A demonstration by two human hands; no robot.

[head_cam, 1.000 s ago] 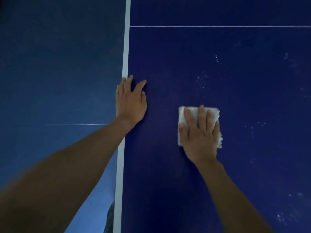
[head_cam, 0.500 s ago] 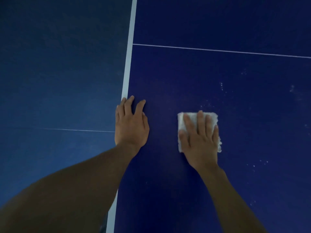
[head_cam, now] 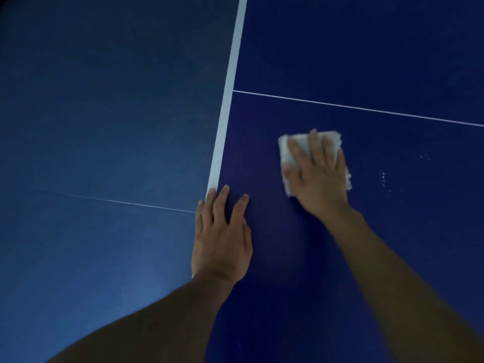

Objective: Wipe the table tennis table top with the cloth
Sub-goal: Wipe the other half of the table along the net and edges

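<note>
We're working over the dark blue table tennis surface (head_cam: pixel 366 61), with its white edge stripe (head_cam: pixel 227 100) running away from us. We're bracing the left hand (head_cam: pixel 222 237) flat on that edge, fingers straight and holding nothing. We're pressing the right hand (head_cam: pixel 318 176) palm-down, fingers spread and straight, on the small white folded cloth (head_cam: pixel 284 150). The cloth is lying on the surface right of the stripe, near the thin white line (head_cam: pixel 366 108). Its long side is running roughly along the forearm. Scattered white specks (head_cam: pixel 383 178) are sitting near the cloth, on its right. We're judging the next stroke as rightward. The right hand is nearer to the specks and the left is well apart.
</note>
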